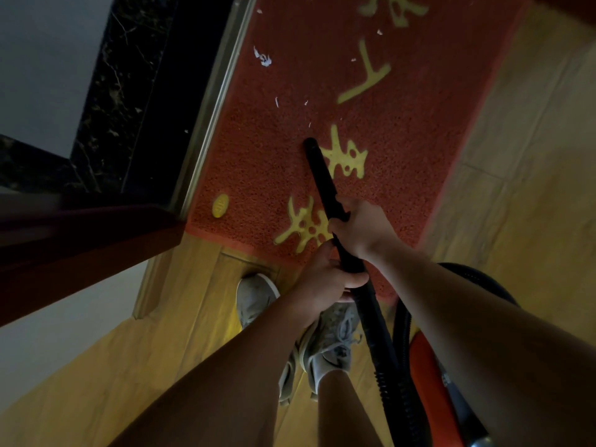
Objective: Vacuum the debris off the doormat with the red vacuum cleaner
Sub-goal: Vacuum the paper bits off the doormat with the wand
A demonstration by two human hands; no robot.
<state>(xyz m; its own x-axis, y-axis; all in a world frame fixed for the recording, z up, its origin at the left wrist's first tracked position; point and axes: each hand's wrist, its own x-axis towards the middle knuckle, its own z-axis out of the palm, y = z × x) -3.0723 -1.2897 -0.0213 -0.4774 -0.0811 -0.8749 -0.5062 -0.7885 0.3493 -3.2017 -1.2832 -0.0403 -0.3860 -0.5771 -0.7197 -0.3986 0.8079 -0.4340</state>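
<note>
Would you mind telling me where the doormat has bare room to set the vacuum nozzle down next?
The doormat is bare between the yellow characters and its right edge, and between the yellow oval badge and the nozzle. Farther ahead, paper scraps litter the strip beside the metal threshold. Both hands, left hand and right hand, crowd the near edge.

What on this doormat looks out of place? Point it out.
White paper-like scraps litter the red doormat: the biggest clump lies near the door threshold, smaller bits sit farther in, all beyond the black vacuum tube held by both hands. The mat itself looks flat and undamaged.
</note>
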